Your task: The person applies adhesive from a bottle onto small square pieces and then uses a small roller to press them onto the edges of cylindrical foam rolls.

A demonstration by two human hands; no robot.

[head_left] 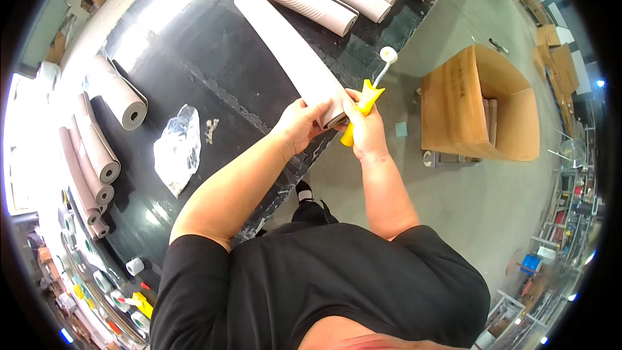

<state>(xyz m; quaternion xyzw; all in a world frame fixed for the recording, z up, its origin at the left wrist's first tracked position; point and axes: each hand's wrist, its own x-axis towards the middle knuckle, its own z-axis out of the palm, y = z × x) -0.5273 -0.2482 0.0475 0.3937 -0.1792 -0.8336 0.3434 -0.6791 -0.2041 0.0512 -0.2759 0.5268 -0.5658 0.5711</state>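
A pale, greyish-pink rolled mat (288,52) lies slantwise across the black table, its near end raised at the table's front edge. My left hand (298,126) is closed around that end, thumb on top. My right hand (369,136) grips the yellow handle of a small hand roller (370,96), whose bent metal rod and white wheel point up and away to the right. Fingers of the same hand also touch the right side of the mat's end. The dark spiral edge of the roll shows between both hands.
More rolled mats (311,3) lie at the far side of the black table (214,84), and several others (97,136) at its left. A clear plastic bag (178,149) sits beside small white scraps (211,131). An open cardboard box (457,100) holding rolls stands right of the table.
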